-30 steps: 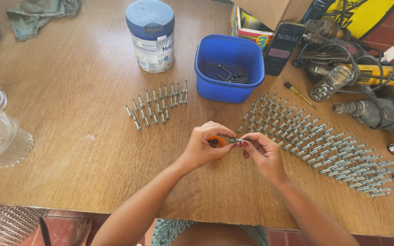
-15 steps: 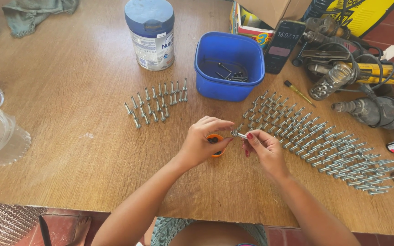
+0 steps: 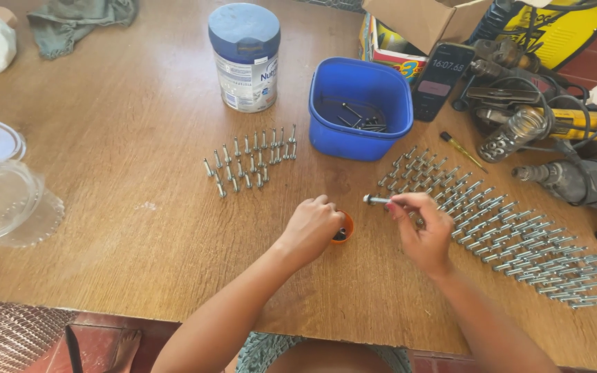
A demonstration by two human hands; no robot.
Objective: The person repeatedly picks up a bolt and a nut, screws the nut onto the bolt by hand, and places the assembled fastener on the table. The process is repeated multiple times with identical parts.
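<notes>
Nearest us, our left hand (image 3: 314, 226) rests on the wooden counter (image 3: 126, 207), fingers curled down over a small orange cup (image 3: 342, 228) that peeks out just to its right; they look dipped into it, though we cannot tell whether they pinch anything. Just right of that, our right hand (image 3: 419, 231) has thumb and fingertips closed on a silver bolt (image 3: 377, 200), held level above the counter with its head pointing left. Beyond and to the right of this hand, long rows of assembled bolts (image 3: 506, 235) lie side by side. Further off, ahead of the left hand, a smaller group of bolts (image 3: 250, 162) stands, and beyond both hands sits a blue tub (image 3: 359, 109) with a few loose pieces inside. We judge the light pinch risky: the bolt could slip and roll into the rows, knocking them askew, and a nudge could tip the cup.
</notes>
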